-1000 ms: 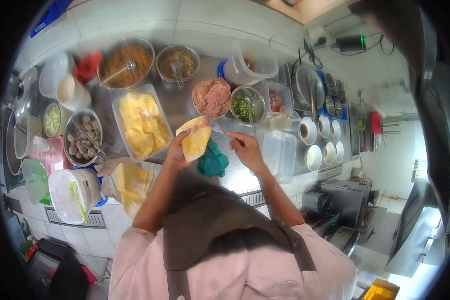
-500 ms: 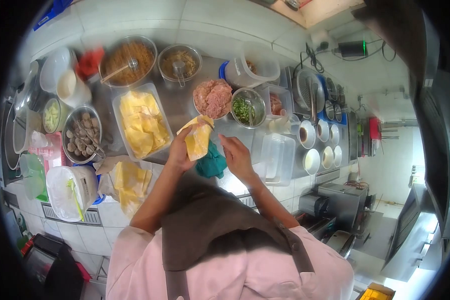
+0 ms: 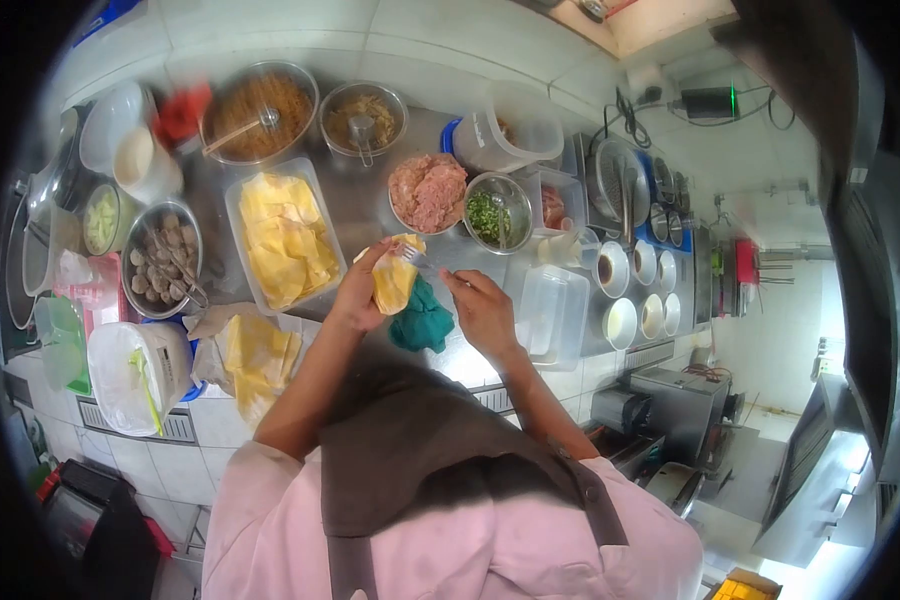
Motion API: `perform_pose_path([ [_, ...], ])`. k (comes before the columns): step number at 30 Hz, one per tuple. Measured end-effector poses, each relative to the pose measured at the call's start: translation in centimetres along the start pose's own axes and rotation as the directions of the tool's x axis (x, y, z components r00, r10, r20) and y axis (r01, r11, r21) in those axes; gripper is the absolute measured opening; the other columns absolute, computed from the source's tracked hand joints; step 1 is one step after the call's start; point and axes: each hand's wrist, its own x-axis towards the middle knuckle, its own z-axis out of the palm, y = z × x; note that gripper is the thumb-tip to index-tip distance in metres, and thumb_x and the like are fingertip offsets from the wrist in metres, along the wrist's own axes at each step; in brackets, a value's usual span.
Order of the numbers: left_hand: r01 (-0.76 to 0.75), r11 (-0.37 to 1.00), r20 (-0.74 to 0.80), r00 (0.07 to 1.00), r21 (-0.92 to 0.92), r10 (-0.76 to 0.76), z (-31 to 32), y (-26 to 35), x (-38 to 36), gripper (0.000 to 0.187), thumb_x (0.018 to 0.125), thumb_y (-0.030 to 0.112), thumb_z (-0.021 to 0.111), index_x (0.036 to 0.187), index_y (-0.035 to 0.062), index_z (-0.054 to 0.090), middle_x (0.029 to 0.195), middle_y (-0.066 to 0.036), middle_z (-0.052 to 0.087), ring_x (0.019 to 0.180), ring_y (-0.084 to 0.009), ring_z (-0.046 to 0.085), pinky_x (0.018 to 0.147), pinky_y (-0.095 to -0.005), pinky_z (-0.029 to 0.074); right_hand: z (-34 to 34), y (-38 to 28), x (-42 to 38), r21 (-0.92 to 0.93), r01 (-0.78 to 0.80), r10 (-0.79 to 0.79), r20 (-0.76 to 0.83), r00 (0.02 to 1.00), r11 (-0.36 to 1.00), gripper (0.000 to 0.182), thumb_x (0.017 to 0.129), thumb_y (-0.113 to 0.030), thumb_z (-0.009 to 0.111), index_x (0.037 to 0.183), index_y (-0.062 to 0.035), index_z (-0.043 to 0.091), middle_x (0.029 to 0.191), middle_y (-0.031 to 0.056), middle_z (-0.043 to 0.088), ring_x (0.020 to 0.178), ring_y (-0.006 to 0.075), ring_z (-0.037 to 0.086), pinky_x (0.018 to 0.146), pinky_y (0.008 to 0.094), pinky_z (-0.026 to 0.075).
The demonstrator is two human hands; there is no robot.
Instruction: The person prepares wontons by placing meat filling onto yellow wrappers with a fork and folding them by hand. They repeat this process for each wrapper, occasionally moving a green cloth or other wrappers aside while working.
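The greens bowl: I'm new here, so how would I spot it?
On the steel counter, find the big mound of pink mince. The greens bowl, round and metal, sits just right of it. Unlike its neighbours, it holds finely chopped greens.

- In my left hand [image 3: 358,297] I hold one yellow sheet [image 3: 394,284], which is bent.
- My right hand [image 3: 484,312] holds a fork [image 3: 422,259]; its tines are at the upper part of the sheet.
- Just beyond the sheet there is the minced meat [image 3: 428,192], and beside it the bowl of chopped greens [image 3: 490,213].
- Between my hands lies a green cloth [image 3: 421,318].
- To the left, a clear tray [image 3: 337,244] bears more yellow sheets [image 3: 282,240].
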Motion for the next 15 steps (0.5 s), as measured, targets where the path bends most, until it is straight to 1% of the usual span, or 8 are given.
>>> perform_pose_path([
  [4,0.016,1.0,0.013,1.0,-0.025,-0.016,0.1,0.2,0.0,0.026,0.097,0.024,0.058,0.115,0.0049,0.059,0.102,-0.008,0.068,0.087,-0.0208,0.068,0.075,-0.0349,0.058,-0.5,0.0,0.0,0.037,-0.044,0.043,0.024,0.999,0.998,0.032,0.085,-0.001,0.06,0.113,-0.0117,0.069,0.098,0.0059,0.065,0.086,0.0239,0.064,0.072,0.0346,0.054],
  [6,0.102,0.99,0.066,0.993,-0.094,-0.096,-0.1,0.3,0.1,0.025,0.096,0.022,0.059,0.114,0.0046,0.06,0.103,-0.008,0.069,0.087,-0.0205,0.069,0.075,-0.0349,0.058,-0.7,0.4,-0.1,0.067,-0.065,0.063,0.033,0.997,0.996,0.033,0.084,0.0,0.06,0.114,-0.0121,0.069,0.099,0.0061,0.065,0.087,0.0243,0.064,0.073,0.0349,0.054],
  [7,0.101,0.99,0.067,0.993,-0.096,-0.094,-0.2,0.4,0.1,0.025,0.096,0.022,0.059,0.114,0.0046,0.06,0.103,-0.008,0.069,0.087,-0.0205,0.069,0.075,-0.0349,0.058,-0.6,0.9,-0.2,0.074,-0.05,0.047,0.035,0.998,0.996,0.033,0.085,0.0,0.06,0.114,-0.012,0.069,0.1,0.0067,0.065,0.087,0.025,0.064,0.074,0.0348,0.054],
  [9,0.099,0.991,0.143,0.986,-0.094,-0.085,-0.3,0.5,0.1,0.026,0.096,0.023,0.059,0.115,0.0046,0.06,0.104,-0.008,0.069,0.089,-0.0201,0.069,0.076,-0.0344,0.058,-0.9,1.4,-0.3,0.081,-0.035,0.031,0.039,0.999,0.996,0.034,0.085,0.001,0.061,0.115,-0.0119,0.069,0.101,0.0073,0.065,0.088,0.0257,0.065,0.075,0.0347,0.054],
  [10,0.099,0.99,0.143,0.986,-0.096,-0.085,-0.4,0.5,0.1,0.026,0.096,0.023,0.059,0.115,0.0046,0.06,0.104,-0.008,0.069,0.089,-0.0201,0.069,0.076,-0.0344,0.058,-1.1,1.5,-0.4,0.094,-0.043,0.039,0.04,0.998,0.995,0.035,0.085,0.002,0.061,0.116,-0.0114,0.069,0.102,0.0086,0.065,0.088,0.0267,0.065,0.076,0.0347,0.053],
  [12,0.029,0.997,0.055,0.998,-0.067,-0.025,-0.5,0.7,0.1,0.03,0.097,0.026,0.057,0.117,0.0041,0.06,0.105,-0.008,0.069,0.091,-0.0201,0.069,0.078,-0.0337,0.057,-1.3,1.4,-0.5,0.107,-0.051,0.046,0.044,0.998,0.993,0.036,0.085,0.002,0.061,0.117,-0.0109,0.068,0.102,0.0098,0.065,0.089,0.0276,0.065,0.076,0.0346,0.053],
  [14,0.009,0.998,0.029,1.0,-0.057,-0.007,-0.3,1.1,-0.1,0.031,0.098,0.028,0.057,0.118,0.0045,0.059,0.106,-0.008,0.069,0.093,-0.0203,0.068,0.08,-0.0334,0.057,-1.5,1.2,-0.5,0.249,-0.205,0.187,0.094,0.978,0.947,0.036,0.086,0.003,0.059,0.119,-0.0097,0.067,0.103,0.012,0.065,0.09,0.029,0.064,0.077,0.0353,0.053],
  [15,-0.01,0.999,0.003,1.0,-0.046,0.01,-0.1,1.2,-0.2,0.032,0.099,0.029,0.056,0.12,0.0048,0.058,0.107,-0.009,0.068,0.094,-0.0204,0.068,0.081,-0.0332,0.056,-1.4,1.1,-0.6,0.249,-0.204,0.186,0.095,0.978,0.947,0.036,0.086,0.003,0.059,0.119,-0.0097,0.067,0.103,0.012,0.065,0.09,0.029,0.064,0.077,0.0353,0.053],
])
